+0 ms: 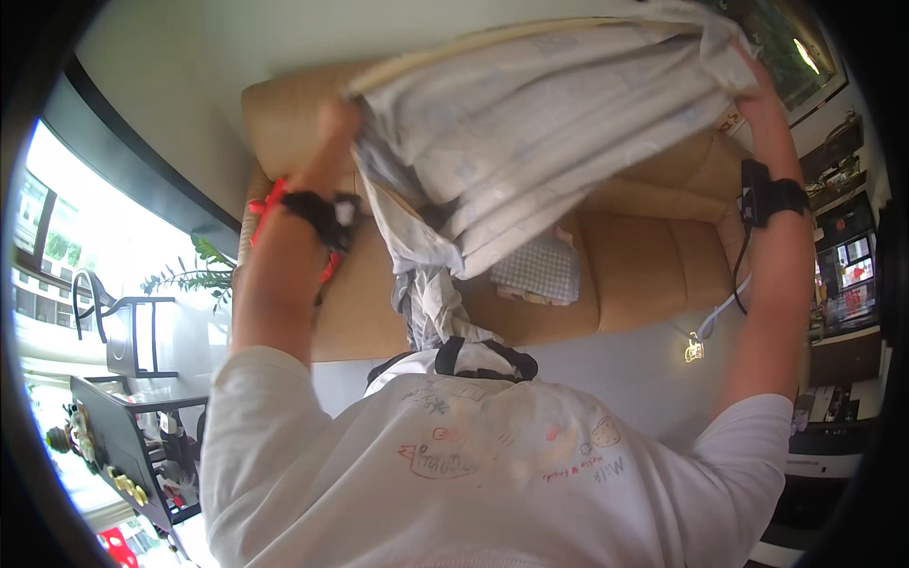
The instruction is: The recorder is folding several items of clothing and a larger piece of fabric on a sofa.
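Both arms are raised, and a large pale patterned cloth (540, 128) is spread between my hands above a tan sofa. My left hand (339, 124), blurred, grips its left corner. The right upper corner is bunched in my right hand (753, 78), partly covered by the fabric. The cloth's lower left part droops in folds onto a crumpled pale cloth (432, 302) at the sofa's front edge. Behind its lower edge lies a grey checked folded cloth (536, 270) on the seat. Each of my forearms bears a black strapped device.
The tan sofa (632, 277) runs across the view against a wall. A black side table (131, 440) with items and a green plant (206, 273) stand at left by the window. A framed picture (788, 57) hangs upper right, shelves below it. A cable lies near the sofa's right front.
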A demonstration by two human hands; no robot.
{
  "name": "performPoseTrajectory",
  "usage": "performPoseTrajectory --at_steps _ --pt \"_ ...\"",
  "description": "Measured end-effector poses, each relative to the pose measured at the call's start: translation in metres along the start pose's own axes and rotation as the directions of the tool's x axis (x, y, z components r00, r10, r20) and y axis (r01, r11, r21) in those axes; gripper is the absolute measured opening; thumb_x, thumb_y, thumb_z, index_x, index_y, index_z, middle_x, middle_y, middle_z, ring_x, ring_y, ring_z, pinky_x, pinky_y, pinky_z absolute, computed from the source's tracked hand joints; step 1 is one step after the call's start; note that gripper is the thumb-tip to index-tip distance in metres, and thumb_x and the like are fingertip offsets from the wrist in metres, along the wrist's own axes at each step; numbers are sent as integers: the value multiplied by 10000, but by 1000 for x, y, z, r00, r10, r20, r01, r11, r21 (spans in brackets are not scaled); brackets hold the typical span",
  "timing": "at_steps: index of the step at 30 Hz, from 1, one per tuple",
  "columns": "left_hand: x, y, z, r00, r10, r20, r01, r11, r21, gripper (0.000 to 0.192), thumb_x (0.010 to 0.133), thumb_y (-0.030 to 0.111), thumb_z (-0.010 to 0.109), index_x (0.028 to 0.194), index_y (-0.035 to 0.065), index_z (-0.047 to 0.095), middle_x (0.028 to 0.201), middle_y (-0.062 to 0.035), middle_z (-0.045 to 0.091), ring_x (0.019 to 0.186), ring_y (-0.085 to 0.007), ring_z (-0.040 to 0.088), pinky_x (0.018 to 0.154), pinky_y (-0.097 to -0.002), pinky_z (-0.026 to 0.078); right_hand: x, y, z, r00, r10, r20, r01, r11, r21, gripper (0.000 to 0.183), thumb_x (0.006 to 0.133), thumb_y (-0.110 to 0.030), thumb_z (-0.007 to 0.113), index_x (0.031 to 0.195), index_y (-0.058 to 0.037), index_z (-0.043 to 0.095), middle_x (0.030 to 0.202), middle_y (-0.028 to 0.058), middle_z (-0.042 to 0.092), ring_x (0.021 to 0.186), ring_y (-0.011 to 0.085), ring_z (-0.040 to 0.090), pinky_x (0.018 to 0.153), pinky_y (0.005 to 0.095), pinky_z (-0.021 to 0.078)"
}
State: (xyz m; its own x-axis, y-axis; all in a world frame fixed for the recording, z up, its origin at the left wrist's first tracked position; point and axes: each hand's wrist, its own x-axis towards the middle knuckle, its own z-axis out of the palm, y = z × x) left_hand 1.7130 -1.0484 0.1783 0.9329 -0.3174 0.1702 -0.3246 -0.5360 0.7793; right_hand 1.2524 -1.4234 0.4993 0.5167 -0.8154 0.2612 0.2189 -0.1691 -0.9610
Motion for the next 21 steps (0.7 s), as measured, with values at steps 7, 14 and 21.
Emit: performPoseTrajectory --at_steps 7,14,21 --pt "47 103 -122 961 88 262 114 738 -665 289 888 166 455 1104 2 558 1019 -110 620 932 -224 615 810 -340 513 -9 52 -140 902 -34 -430 -262 749 -609 539 839 -349 661 1228 -13 497 1138 112 576 1004 210 578 793 340 497" --pt "-42 127 -103 856 -104 506 422 706 -569 264 903 197 489 1050 -1 584 1015 -126 637 883 -220 636 793 -346 521 -49 115 -21 893 218 -394 -424 700 -574 476 907 -333 541 1273 -44 447 1167 82 550 1056 203 521 927 343 414" --pt "-125 162 -49 737 -14 676 549 597 -585 226 925 127 452 1018 -44 568 938 -142 631 835 -233 639 719 -358 551 -193 175 189 575 313 756 -228 948 -219 469 859 -260 633 1240 -24 496 1146 107 594 1069 202 563 910 342 451"
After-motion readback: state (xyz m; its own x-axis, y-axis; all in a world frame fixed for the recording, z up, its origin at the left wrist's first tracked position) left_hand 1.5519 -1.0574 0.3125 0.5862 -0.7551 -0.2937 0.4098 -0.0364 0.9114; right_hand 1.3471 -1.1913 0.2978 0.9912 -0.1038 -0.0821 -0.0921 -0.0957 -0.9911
